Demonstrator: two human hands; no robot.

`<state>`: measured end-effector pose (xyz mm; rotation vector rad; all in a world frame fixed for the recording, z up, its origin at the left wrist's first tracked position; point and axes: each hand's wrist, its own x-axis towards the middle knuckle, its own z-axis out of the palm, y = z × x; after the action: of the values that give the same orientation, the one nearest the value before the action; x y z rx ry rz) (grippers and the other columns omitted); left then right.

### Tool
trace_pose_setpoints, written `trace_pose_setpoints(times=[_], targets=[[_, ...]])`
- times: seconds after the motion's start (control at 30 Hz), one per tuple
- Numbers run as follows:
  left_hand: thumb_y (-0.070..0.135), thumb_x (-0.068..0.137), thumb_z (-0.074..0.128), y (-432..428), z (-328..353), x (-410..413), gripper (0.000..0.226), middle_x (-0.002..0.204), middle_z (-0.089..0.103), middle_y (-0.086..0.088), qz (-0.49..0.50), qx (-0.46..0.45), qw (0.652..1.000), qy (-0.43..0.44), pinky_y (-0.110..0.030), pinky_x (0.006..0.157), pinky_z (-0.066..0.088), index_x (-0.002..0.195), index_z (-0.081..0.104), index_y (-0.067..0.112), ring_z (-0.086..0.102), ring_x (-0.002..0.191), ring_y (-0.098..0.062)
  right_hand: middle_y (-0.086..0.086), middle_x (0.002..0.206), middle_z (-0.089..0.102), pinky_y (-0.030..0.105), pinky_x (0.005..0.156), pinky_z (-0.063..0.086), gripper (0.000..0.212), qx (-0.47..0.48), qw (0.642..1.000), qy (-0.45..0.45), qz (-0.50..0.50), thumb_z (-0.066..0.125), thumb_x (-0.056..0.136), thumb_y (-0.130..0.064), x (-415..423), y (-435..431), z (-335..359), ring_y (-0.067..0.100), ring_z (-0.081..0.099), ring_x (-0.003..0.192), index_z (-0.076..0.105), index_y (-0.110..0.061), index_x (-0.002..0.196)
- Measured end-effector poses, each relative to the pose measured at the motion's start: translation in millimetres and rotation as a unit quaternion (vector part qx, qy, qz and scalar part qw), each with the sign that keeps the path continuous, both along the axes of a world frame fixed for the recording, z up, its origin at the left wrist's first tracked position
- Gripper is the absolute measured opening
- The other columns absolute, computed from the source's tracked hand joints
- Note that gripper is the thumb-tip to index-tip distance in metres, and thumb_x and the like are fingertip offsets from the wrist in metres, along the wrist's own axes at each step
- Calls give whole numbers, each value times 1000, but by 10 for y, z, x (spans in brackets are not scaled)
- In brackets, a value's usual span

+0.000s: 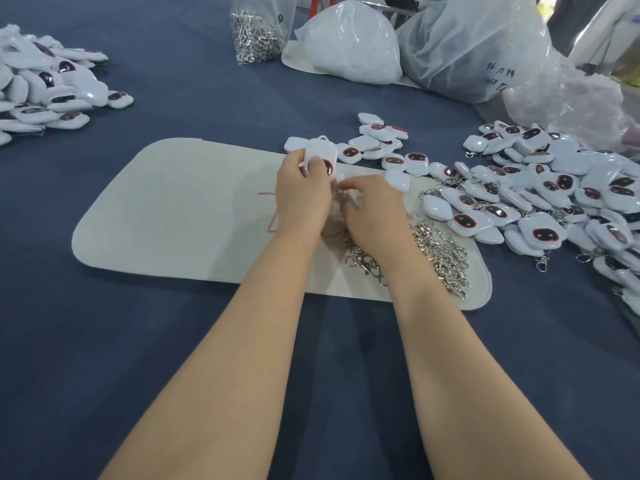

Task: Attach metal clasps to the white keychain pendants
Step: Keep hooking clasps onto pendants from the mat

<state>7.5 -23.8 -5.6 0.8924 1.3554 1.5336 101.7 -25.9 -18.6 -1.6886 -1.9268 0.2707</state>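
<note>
White pendant (320, 154) gripped in our left hand (300, 194), over the mat's (166, 209) far edge.
Our right hand (372, 211) touches the left, fingers curled on something blurred; we can't tell what it holds. Loose clasps (441, 252) are piled on the mat's right end. More pendants (561, 199) lie just off that end, and another heap (45, 88) lies well left of the mat.

Dark blue cloth-covered table (194, 84) carries everything. Pale grey felt mat with rounded corners (166, 209) lies flat near centre. Heap of glossy white pendants with dark face panels (45, 88) sits far left. Bigger, looser heap of the same pendants (554, 202) spreads at right, some overlapping the mat's far edge. Clear plastic bag of silver metal clasps (258, 32) at the far edge, beside bulging white plastic bags (349, 43).
</note>
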Motion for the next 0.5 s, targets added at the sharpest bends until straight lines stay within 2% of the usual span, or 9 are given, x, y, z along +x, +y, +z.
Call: trace_pose_setpoints(times=[0.07,0.17,0.23,0.33,0.43,0.5], targets=[[11,92,44,-4,-6,-15,15,84,57,0,6,-1,1000,8,-43,87,54,90,59,12,63,74,-20,6,123,56,42,100,36,27,-32,997,-64,8,51,91,-18,-20,1,-14,28,50,115,64,-21,115],[13,90,49,-17,-4,-21,15,81,59,3,9,-11,1000,15,-44,90,52,78,55,20,61,83,-24,5,117,56,43,96,38,23,-29,997,-72,-5,51,91,-17,-34,2,-3,28,51,110,64,-24,109],[13,90,48,-17,-4,-16,10,86,65,1,9,-15,1000,3,-42,89,53,91,58,14,60,75,-19,7,114,57,43,95,39,22,-28,998,-64,-5,50,91,-13,-43,-2,-2,29,52,107,64,-20,107],[13,92,44,-5,-9,-9,28,87,68,0,10,-28,999,-15,-36,84,54,117,53,6,57,63,-12,10,112,60,41,93,42,26,-26,999,-26,-18,46,90,-7,-42,-1,7,29,54,104,65,-15,106],[10,92,40,-45,10,-7,29,95,67,-7,2,-19,999,-46,-28,73,54,120,46,18,60,55,-6,11,109,64,37,88,45,29,-24,998,13,-51,44,88,-5,-12,8,10,27,56,103,66,-12,104],[7,92,37,-68,19,-14,32,99,65,-11,1,-5,999,-54,-31,75,57,117,47,25,63,57,-10,10,107,64,37,88,45,26,-26,998,30,-57,46,88,-7,4,8,5,26,57,101,65,-12,105]])
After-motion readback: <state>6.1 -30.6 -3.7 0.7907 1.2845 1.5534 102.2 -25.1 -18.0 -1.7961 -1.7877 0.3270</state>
